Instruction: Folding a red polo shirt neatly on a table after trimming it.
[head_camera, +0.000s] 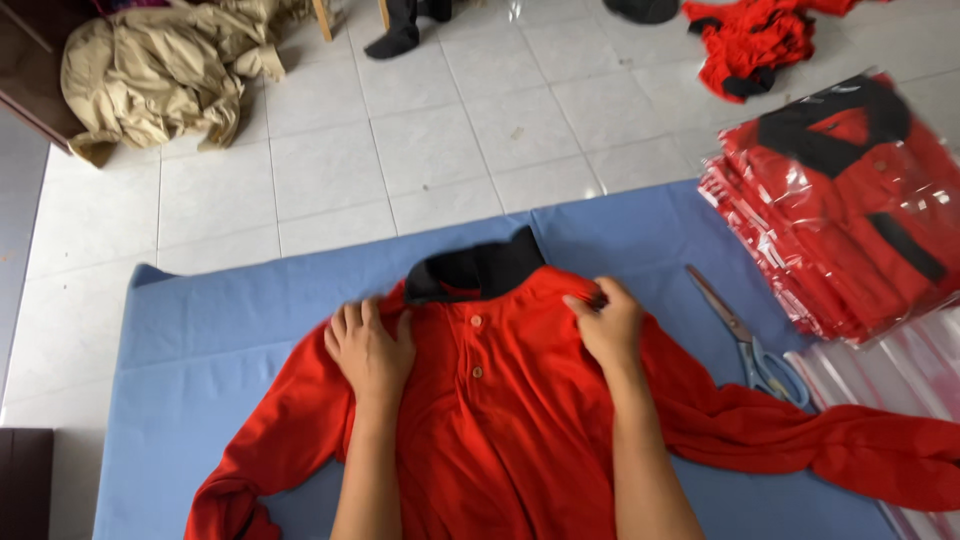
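Nearest the camera: two bare forearms reaching up over a red shirt (510, 420). Shirt spread flat, front up, on a blue cloth (220, 330), black collar (478, 270) at the far end, two small buttons down the middle. Left hand (368, 350) open and flat, fingers together, pressing on the shirt's shoulder just beside the collar. Right hand (607, 325) curled, fingertips pinching a bit of red cloth at the other shoulder. Long sleeves flopped out to both sides. Just right of the shirt, scissors (750, 345) with blue handles, lying on the blue cloth. Farther right, a stack of bagged red shirts (850, 210) in shiny clear plastic. On the white tile floor (440, 140) beyond, a tan cloth heap (165, 70) and a loose red clothes pile (750, 40).
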